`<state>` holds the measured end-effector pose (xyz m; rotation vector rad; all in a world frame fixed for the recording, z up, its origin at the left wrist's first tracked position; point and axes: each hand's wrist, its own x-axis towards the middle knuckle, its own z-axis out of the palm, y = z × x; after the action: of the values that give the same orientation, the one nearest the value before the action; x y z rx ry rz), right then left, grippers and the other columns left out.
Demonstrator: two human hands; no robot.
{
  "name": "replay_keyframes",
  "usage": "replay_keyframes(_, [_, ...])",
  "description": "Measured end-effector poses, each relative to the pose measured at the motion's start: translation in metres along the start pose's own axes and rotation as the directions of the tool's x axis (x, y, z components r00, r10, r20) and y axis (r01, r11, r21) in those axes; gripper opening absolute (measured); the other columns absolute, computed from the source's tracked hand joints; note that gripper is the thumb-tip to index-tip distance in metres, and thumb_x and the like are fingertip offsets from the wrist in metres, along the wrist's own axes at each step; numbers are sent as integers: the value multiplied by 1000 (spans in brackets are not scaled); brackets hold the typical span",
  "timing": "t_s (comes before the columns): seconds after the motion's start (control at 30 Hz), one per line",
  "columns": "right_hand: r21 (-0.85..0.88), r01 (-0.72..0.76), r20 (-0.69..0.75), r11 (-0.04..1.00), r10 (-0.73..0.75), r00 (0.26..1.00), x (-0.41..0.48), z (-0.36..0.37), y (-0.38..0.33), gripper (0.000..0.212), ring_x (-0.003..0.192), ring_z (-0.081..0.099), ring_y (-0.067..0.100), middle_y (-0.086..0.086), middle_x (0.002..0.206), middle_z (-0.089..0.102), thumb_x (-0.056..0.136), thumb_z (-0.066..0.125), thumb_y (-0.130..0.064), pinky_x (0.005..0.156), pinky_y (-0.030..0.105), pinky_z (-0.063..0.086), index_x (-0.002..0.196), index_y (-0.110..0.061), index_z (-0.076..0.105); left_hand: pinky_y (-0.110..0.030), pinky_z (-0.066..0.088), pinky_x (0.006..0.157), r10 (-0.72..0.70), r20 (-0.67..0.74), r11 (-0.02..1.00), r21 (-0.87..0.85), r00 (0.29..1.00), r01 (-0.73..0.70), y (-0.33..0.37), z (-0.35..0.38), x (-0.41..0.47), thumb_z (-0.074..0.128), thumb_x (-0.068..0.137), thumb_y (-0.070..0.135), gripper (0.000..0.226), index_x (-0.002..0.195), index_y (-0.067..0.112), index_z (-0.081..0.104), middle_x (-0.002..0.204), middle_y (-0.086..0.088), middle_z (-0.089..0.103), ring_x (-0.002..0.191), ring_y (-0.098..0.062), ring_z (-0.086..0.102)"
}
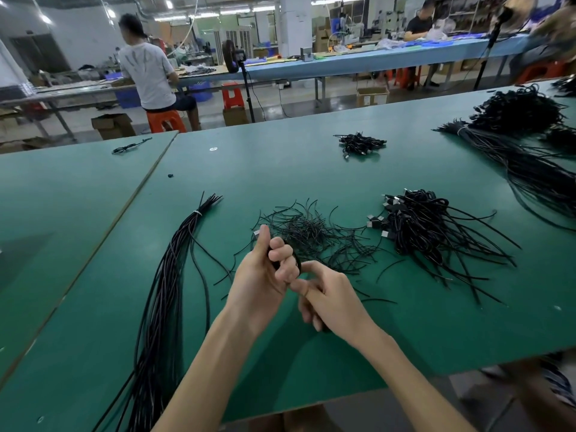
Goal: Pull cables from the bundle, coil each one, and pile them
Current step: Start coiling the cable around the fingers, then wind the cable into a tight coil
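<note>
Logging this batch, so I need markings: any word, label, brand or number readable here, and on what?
No text can be read.
Label on the cardboard box: too small and blurred.
The white tie on the bundle: no print visible.

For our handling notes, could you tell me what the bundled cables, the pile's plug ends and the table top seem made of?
Bundled cables: black jacket, likely plastic or rubber; faint sheen, bends softly. Plug ends: bare metal, apparently; silvery glint. Table top: smooth green matte covering, material unclear; seam between panels.
</note>
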<state>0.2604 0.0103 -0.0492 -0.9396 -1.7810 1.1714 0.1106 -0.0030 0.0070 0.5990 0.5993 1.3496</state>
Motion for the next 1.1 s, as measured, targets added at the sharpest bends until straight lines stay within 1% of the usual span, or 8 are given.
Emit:
replay_keyframes(0.1, [-13,46,53,999,-45,998,0,2,2,13,35,50,19,5,65,70,104,53,-38,46,22,43,115,-37,58,-21,33,50,-49,43,997,59,998,47,1,-7,1,44,108,47,44,71,22,45,55,11,33,40,-5,30])
replay_keyframes(0.33, [-132,77,59,988,-70,996,-1,4,2,9,40,50,16,-6,69,68,103,50,-38,50,27,46,96,-36,55,-25,44,56,-96,95,966,247,991,70,6,-28,5,54,104,49,46,68,22,48,59,5,36,47,-13,40])
replay_keyframes(0.5, [-138,44,79,989,-33,996,-2,4,-2,8,51,60,21,-4,73,71,99,54,-26,63,39,55,93,-23,58,-23,29,53,-137,131,978,174,982,113,4,-33,6,57,104,46,46,68,22,42,54,8,29,44,-8,27])
replay_keyframes(0.63, [-81,50,76,996,-44,996,0,0,-5,8,68,71,17,0,79,72,100,61,-16,70,35,57,99,-14,69,-27,21,53,-174,125,980,122,977,158,1,-38,8,50,106,44,46,67,23,39,50,10,27,42,-6,21])
replay_keyframes(0.73, [47,-11,34,999,9,999,0,-2,-6,13,74,74,17,-4,82,73,104,58,-15,58,15,49,106,-12,70,-27,20,54,-194,127,975,137,973,177,0,-42,9,48,108,44,46,67,22,39,50,9,27,42,-7,21])
replay_keyframes(0.83, [79,-19,-39,997,23,999,1,1,-5,11,70,71,7,-5,83,75,103,58,-10,55,13,51,104,-7,69,-23,30,53,-174,134,973,176,976,149,-3,-44,10,54,105,46,47,68,22,40,53,8,30,42,-8,26])
replay_keyframes(0.97, [-35,-3,-92,999,0,996,3,-1,-1,11,81,73,14,-2,87,76,103,61,-15,72,34,61,103,-12,71,-29,51,65,-98,141,928,371,985,40,-5,-43,10,54,103,53,49,66,21,46,57,3,37,53,-19,53])
replay_keyframes(1.1, [-85,8,-98,996,-16,995,2,0,0,10,81,71,11,-6,86,75,101,62,-17,76,36,60,101,-17,72,-34,57,70,-26,143,897,439,989,-40,-8,-44,9,50,105,51,52,66,16,54,58,-5,50,68,-31,69])
